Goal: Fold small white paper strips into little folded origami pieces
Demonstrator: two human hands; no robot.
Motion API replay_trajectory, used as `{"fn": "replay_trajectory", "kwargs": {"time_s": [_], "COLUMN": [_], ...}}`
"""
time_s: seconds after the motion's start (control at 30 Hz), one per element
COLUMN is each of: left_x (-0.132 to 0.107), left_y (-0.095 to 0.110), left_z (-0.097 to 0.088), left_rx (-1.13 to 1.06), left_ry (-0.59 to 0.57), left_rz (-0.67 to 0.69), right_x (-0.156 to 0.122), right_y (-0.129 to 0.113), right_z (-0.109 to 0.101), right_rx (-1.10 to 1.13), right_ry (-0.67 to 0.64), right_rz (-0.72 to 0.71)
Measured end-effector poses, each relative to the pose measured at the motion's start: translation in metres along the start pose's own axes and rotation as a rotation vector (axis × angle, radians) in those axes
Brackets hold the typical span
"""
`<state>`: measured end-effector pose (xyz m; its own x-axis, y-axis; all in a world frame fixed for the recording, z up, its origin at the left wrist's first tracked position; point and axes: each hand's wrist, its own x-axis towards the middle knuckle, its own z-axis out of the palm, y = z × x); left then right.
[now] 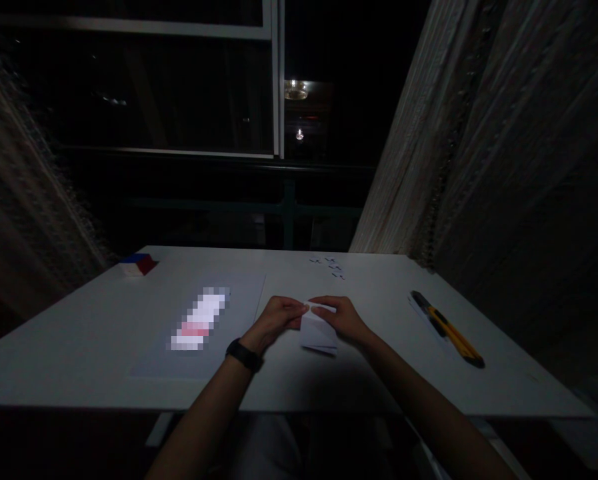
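Note:
A small folded piece of white paper (319, 337) is held between both hands just above the middle of the white table. My left hand (280, 317), with a black band on its wrist, pinches the paper's upper left corner between thumb and fingers. My right hand (343, 316) grips its upper right side, the thumb near the top edge. The two thumbs almost meet there. At the lower edge the paper's layers stand slightly apart. My fingertips behind the paper are partly hidden.
Left of my hands, a pixelated bright patch (199, 320) covers part of a white sheet (149, 363). A blue, red and white block (137, 265) sits at the far left. Small dark-marked pieces (335, 267) lie at the back. A yellow and black utility knife (449, 330) rests on the right.

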<state>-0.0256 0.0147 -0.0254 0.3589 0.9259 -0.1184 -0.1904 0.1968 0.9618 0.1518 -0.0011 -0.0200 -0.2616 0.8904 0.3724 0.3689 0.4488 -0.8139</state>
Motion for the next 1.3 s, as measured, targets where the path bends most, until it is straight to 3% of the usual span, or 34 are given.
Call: {"fn": "replay_trajectory", "kwargs": {"time_s": [0.73,1.3], "left_x": [-0.001,0.002], "left_y": [-0.001,-0.001], "left_z": [0.0,0.002], "left_rx": [0.033,0.02], "left_ry": [-0.047,0.004], "left_rz": [-0.037,0.035], "right_x": [0.0,0.004], "right_y": [0.0,0.005], "right_z": [0.0,-0.014], "right_rx": [0.002,0.137], "right_ry": [0.022,-0.106], "right_rz": [0.05,0.063]}}
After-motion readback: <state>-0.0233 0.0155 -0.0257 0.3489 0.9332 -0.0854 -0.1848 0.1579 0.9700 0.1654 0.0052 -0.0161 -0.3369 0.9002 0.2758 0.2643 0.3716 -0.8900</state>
